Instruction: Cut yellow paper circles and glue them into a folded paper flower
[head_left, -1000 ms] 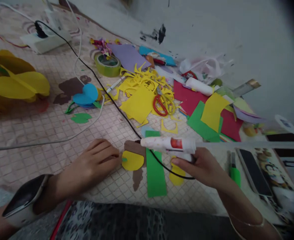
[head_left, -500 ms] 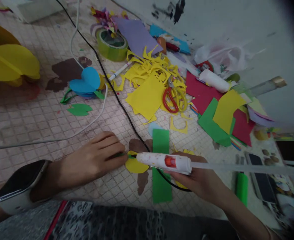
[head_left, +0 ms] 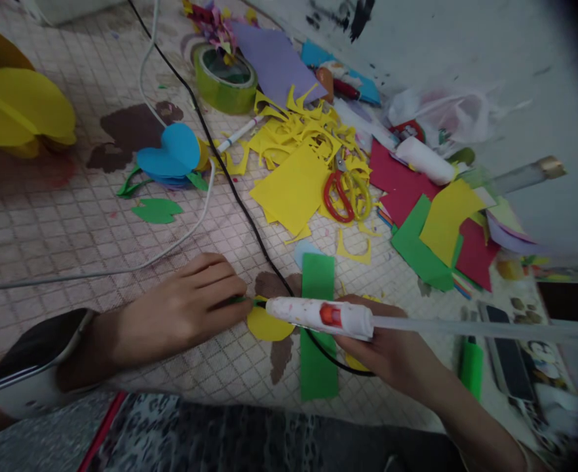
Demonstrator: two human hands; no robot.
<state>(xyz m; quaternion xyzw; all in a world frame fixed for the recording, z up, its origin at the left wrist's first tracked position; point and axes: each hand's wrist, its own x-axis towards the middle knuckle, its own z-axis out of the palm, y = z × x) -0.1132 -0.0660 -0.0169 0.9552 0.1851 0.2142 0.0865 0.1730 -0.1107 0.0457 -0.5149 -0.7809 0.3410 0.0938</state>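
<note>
My right hand (head_left: 382,347) is wrapped round a white glue gun (head_left: 293,313), with a long translucent glue stick (head_left: 446,326) running out of its back to the right. The gun's dark nozzle points left, at a thin green paper strip (head_left: 259,303) pinched in the fingers of my left hand (head_left: 191,301). Most of that strip is hidden by the fingers. Under the nozzle lies a round yellow paper piece (head_left: 269,328), beside my left fingertips. A green paper rectangle (head_left: 318,380) lies flat beneath the gun.
A black cord (head_left: 240,203) and a white cable (head_left: 171,249) cross the table. Beyond are a blue paper flower (head_left: 175,154), green leaf (head_left: 156,210), tape roll (head_left: 225,82), yellow scraps (head_left: 289,183) and red-and-yellow scissors (head_left: 338,196). At right lie coloured papers (head_left: 421,249) and a phone (head_left: 508,354).
The glue gun has shifted very slightly left, its nozzle closer to my left fingertips. The view has tilted a little. Both hands keep their holds.
</note>
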